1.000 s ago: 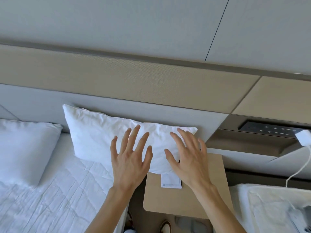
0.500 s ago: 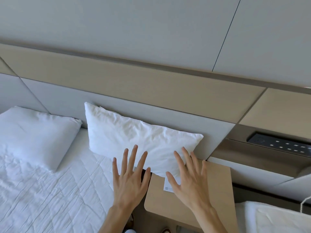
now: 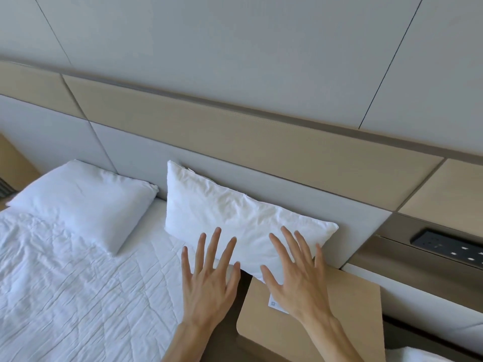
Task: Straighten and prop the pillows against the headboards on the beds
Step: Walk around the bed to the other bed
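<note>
Plainly the right pillow [image 3: 235, 218] is a soft, light thing: its white case is creased and its fill bunches towards the middle, so it will sag and fold wherever it is gripped at one point. It stands propped against the grey headboard [image 3: 300, 194] at the far right of the bed [image 3: 78, 283], tilted, with its left corner high and its right corner low, and its near right end overhangs the bed's edge above the small wooden bedside worktop [image 3: 339, 309]. The left hand [image 3: 209, 278] and the right hand [image 3: 298, 278] are both open, fingers spread, palms facing the pillow's near face; they hold nothing. Whether the fingertips actually touch the fabric I cannot tell from this angle; they look to be just at it. A second pillow [image 3: 86, 205] lies flat on the bed to the left, apart from the headboard and not yet propped. For handling, I judge it best to take a pillow at both short ends or by two corners, so the weight spreads and it keeps its shape; flat palms suit pressing and squaring it. The smooth case may slide down the headboard if set too upright.
</note>
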Demonstrator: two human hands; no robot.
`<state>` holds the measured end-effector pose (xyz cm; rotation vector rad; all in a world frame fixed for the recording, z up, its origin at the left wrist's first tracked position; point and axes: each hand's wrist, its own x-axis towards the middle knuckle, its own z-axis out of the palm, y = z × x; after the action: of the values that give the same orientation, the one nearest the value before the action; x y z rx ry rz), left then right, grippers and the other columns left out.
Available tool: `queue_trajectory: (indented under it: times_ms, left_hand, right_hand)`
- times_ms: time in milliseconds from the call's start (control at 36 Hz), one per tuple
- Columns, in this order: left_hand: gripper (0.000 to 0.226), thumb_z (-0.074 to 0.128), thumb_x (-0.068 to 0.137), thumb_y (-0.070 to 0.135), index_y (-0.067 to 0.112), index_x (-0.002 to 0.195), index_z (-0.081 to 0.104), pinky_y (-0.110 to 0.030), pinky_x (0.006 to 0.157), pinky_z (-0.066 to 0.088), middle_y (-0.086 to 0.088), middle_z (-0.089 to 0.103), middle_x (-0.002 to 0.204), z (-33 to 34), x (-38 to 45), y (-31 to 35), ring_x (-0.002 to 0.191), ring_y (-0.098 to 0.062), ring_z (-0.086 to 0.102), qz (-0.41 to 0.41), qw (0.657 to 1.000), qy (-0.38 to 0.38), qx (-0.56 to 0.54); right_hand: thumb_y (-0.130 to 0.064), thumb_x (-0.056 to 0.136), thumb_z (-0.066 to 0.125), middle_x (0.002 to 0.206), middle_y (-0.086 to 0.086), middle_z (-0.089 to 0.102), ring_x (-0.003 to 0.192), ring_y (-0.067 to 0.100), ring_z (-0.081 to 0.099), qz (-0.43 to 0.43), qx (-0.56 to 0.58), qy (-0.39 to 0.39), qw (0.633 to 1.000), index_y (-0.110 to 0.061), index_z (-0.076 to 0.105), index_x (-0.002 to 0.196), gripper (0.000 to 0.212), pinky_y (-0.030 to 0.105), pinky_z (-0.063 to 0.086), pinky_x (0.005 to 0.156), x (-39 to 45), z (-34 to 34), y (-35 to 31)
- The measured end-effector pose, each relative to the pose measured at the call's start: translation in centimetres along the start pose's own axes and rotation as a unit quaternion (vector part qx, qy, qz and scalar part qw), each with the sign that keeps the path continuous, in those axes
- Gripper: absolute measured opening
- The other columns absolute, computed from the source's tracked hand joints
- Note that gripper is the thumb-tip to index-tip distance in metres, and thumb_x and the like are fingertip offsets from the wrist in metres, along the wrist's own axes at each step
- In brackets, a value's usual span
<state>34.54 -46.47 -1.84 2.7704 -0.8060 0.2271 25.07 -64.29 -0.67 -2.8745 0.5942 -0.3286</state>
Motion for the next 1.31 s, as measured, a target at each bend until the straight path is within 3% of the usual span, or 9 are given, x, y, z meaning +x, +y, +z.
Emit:
queue_trajectory:
  times_ms: [139,694,778,1139,1306]
  left_hand:
    - [0.052,0.021,0.098,0.054,0.045,0.149,0.021,-0.057,0.118,0.010,0.010,0.006,0.163,-1.5,-1.3,-2.4,0.151,-0.018,0.003,-0.042,0.999,0.010,-0.005]
    - [0.053,0.027,0.097,0.055,0.045,0.148,0.023,-0.060,0.117,0.009,0.009,0.009,0.163,-5.2,-11.1,-12.3,0.150,-0.020,0.007,-0.243,0.967,0.056,0.041]
    - [0.053,0.022,0.097,0.056,0.046,0.149,0.018,-0.060,0.117,0.008,0.009,0.005,0.163,-5.9,-12.3,-12.4,0.151,-0.020,0.003,-0.287,0.955,0.058,0.057]
    - [0.053,0.023,0.098,0.055,0.046,0.150,0.016,-0.060,0.117,0.009,0.011,0.001,0.163,-7.8,-20.7,-9.3,0.151,-0.017,0.002,-0.473,0.871,0.079,0.105]
    - [0.053,0.025,0.098,0.054,0.045,0.150,0.017,-0.060,0.117,0.008,0.012,0.000,0.163,-7.6,-24.7,-6.4,0.151,-0.018,0.002,-0.555,0.819,0.079,0.119]
  right_hand:
    - [-0.063,0.091,0.040,0.162,-0.009,0.023,0.150,0.018,0.020,-0.043,-0.003,-0.003,0.999,-0.037,0.035,0.147,0.062,0.057,0.021,0.117,0.8,0.0,-2.7]
    - [-0.074,0.087,0.029,0.162,-0.010,0.022,0.150,0.018,0.020,-0.255,0.041,-0.061,0.964,-0.043,0.026,0.148,0.069,0.059,0.016,0.118,1.0,1.6,-16.8]
    - [-0.076,0.086,0.023,0.162,-0.009,0.023,0.150,0.020,0.021,-0.303,0.043,-0.075,0.949,-0.043,0.026,0.149,0.070,0.061,0.017,0.118,1.3,1.9,-18.1]
    - [-0.074,0.086,0.039,0.161,-0.011,0.024,0.149,0.019,0.023,-0.504,0.094,-0.125,0.849,-0.042,0.031,0.148,0.070,0.061,0.016,0.118,-2.2,3.8,-22.5]
    - [-0.071,0.088,0.037,0.161,-0.013,0.024,0.149,0.017,0.022,-0.577,0.112,-0.155,0.794,-0.042,0.027,0.149,0.068,0.060,0.018,0.118,-4.4,4.3,-23.1]
